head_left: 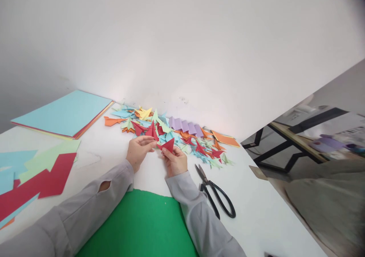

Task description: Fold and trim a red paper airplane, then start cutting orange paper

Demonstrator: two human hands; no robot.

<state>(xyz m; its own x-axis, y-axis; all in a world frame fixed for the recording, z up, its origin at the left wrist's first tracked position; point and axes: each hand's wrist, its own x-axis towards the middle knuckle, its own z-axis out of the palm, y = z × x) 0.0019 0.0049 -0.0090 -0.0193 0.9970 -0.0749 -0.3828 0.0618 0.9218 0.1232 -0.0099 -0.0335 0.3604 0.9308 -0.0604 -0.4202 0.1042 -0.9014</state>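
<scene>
My right hand (175, 162) pinches a small red folded paper (168, 145) between thumb and fingers, with its pointed corner upward. Close to the paper's left tip, my left hand (139, 151) has thumb and fingers drawn together; whether they grip that tip or something else is hard to make out. Just beyond both hands lies a pile of small folded paper planes (137, 127) in red, blue, green, yellow and orange. A row of purple folded papers (185, 126) sits along the back of the pile. Black-handled scissors (216, 194) rest to the right of my right hand, blades slightly apart.
A stack of large coloured sheets (65, 112), light blue on top, lies at the back left. Cut paper pieces (57, 177) spread over the left side. A green sheet (139, 226) lies under my forearms. Orange paper cards (225, 138) sit near the wall (182, 51).
</scene>
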